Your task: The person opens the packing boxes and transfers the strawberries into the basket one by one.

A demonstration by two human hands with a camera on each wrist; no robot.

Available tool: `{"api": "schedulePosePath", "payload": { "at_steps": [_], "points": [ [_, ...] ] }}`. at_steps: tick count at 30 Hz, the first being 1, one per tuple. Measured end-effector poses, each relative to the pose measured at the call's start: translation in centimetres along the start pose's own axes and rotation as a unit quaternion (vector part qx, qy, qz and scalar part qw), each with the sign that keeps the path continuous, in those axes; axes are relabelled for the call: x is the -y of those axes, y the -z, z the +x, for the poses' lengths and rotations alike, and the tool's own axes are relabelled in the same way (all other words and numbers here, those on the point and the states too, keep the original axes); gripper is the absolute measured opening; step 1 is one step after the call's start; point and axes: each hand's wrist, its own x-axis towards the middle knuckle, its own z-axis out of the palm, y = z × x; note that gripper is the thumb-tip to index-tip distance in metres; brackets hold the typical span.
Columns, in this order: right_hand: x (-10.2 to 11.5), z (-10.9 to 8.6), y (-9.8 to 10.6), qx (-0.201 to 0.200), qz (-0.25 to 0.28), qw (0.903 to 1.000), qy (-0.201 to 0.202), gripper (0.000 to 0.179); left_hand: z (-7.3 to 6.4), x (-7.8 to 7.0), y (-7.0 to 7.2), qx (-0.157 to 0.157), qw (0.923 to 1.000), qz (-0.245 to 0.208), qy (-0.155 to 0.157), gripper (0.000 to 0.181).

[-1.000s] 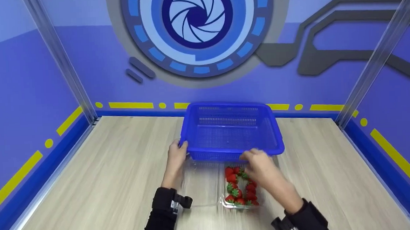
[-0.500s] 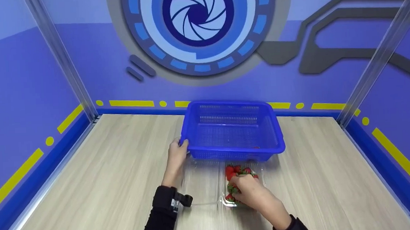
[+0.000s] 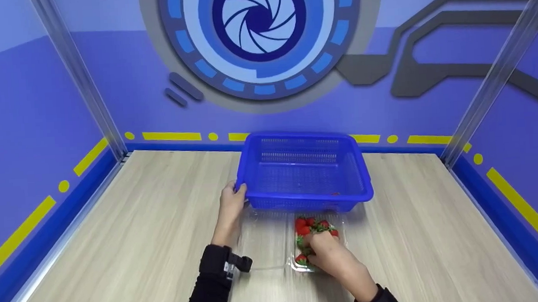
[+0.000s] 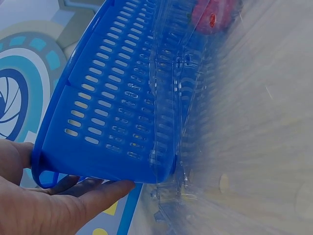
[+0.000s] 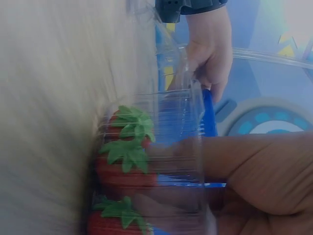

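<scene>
From my end, I've got the left hand sitting farther forward, fingers wrapped in a grip, black-sleeved forearm slanting up behind it; nearer in comes my right hand, angled inward, reaching down, its grasp too hidden to call.

R hand hides some strawberries; red bit in bskt (partly behind rim) too small to ID.
</scene>
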Motion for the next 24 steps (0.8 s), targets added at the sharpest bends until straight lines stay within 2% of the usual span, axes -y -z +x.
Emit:
{"api": "schedulePosePath", "payload": {
  "at_steps": [6,12,19,24],
  "points": [
    [0.0,0.3,-0.8,-0.002,-0.033,0.9994,-0.009,0.021,-0.1,0.0,0.1,-0.008,0.9998,0.016,0.006,0.042],
    [-0.1,0.4,-1.3,-0.026,-0.049,0.9984,0.004,0.023,0.0,0.0,-0.1,-0.009,0.9996,0.024,-0.012,0.040],
    [-0.1,0.4,-1.4,-0.038,-0.041,0.9983,0.016,0.025,-0.1,0.1,-0.1,-0.009,0.9998,0.013,-0.009,0.040],
    [-0.2,0.2,-1.3,-0.038,-0.025,0.9989,0.007,0.025,-0.1,0.1,-0.1,-0.005,0.9999,0.008,-0.008,0.041]
  ]
}}
